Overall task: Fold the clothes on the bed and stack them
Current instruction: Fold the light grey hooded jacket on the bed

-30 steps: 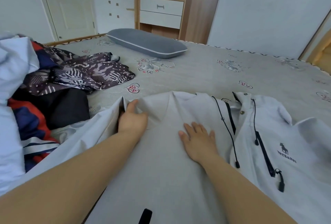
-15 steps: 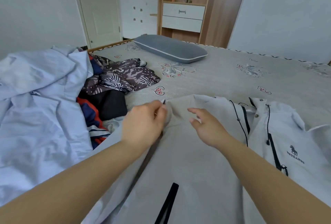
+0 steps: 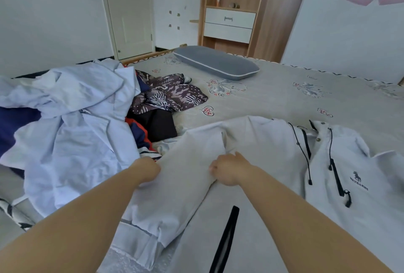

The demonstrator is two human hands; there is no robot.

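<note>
A white jacket (image 3: 273, 163) lies spread on the bed (image 3: 284, 98), its hood and drawstrings toward the right, a horse logo on the chest. One sleeve (image 3: 185, 174) is folded across the body, running from the shoulder down to a ribbed cuff near the bottom edge of the view. The left hand (image 3: 147, 169) grips the sleeve's left edge, fingers curled under the cloth. The right hand (image 3: 227, 170) pinches the sleeve's right edge, fingers curled, thumb pointing up.

Left of the jacket sits a pile (image 3: 72, 124) of unfolded clothes: a pale blue shirt on top, a patterned purple piece (image 3: 168, 95), a black one and a red-and-navy one tucked beneath. The pile touches the sleeve's left side.

Beyond the jacket the grey sheet is bare up to a grey pillow (image 3: 216, 63) at the far edge. The sheet's far-right stretch runs open to the wall. A door (image 3: 129, 10) and a wooden shelf unit (image 3: 231, 10) stand behind the bed.
</note>
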